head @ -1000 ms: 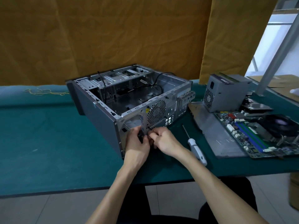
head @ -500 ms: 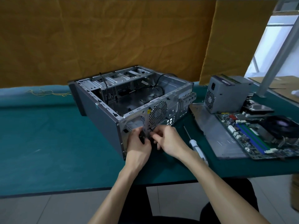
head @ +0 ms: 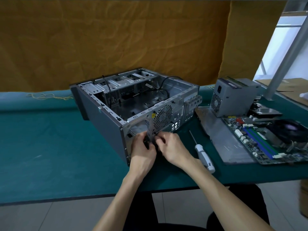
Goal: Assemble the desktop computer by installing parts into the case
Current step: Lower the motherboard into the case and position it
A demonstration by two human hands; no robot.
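Note:
A grey open computer case (head: 103,120) lies on its side on the green table (head: 41,147), its rear panel with a round fan grille (head: 162,116) facing me. Both my hands meet at the lower part of that rear panel. My left hand (head: 144,151) and my right hand (head: 171,147) have curled fingers pinching a small dark part at a narrow metal strip (head: 150,129) of the panel. The part itself is mostly hidden by my fingers. Black cables (head: 164,87) run inside the case.
A white-handled screwdriver (head: 204,155) lies just right of my right hand. Further right are a flat grey side panel (head: 223,135), a motherboard (head: 260,142) with a black fan, and a grey power supply (head: 233,97). An ochre cloth hangs behind the table.
Both hands stay at the same spot on the rear panel with only small finger shifts. The camera has shifted slightly.

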